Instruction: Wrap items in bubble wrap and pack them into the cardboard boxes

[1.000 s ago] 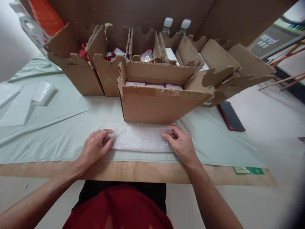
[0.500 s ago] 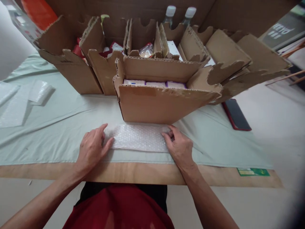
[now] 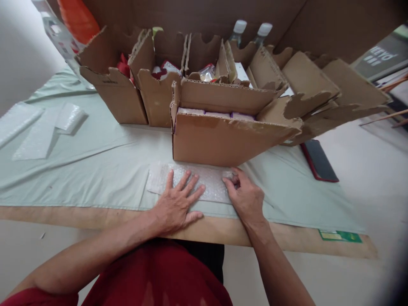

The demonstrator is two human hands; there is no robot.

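A strip of clear bubble wrap (image 3: 210,187) lies flat on the pale green cloth near the table's front edge. My left hand (image 3: 180,202) rests palm down with fingers spread, its fingertips on the strip's left half. At the right end, my right hand (image 3: 247,193) pinches the wrap between thumb and fingers, and that end looks bent up there. Just behind the strip stands a low cardboard box (image 3: 223,142) holding several small packs with purple edges.
Several taller cardboard bins (image 3: 114,95) line the back, with items inside. More bubble wrap pieces (image 3: 38,131) lie at left. A phone (image 3: 318,159) sits at right, and a green card (image 3: 340,236) is on the wooden edge. Bottles (image 3: 263,34) stand behind.
My left hand has let go of the strip's left end and moved right to lie flat on it. My right hand still grips the right end, now bent up. The view has shifted slightly.
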